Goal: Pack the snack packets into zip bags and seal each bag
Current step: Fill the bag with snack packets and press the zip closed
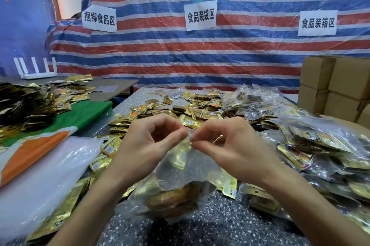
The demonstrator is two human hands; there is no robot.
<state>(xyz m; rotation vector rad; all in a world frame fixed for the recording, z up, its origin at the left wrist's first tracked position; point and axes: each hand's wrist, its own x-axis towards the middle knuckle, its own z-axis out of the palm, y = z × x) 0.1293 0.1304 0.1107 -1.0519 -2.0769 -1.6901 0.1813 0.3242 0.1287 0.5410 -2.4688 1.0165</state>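
Observation:
A clear zip bag holding several gold snack packets hangs in front of me above the speckled table. My left hand and my right hand both pinch the bag's top edge between thumb and forefinger, their fingertips almost meeting at the middle. Whether the zip strip is closed cannot be told. Loose gold snack packets lie scattered across the table behind my hands.
Filled clear bags pile up on the right. A stack of empty clear bags lies at the left over an orange and green cloth. Cardboard boxes stand at the far right. A white router sits on the left table.

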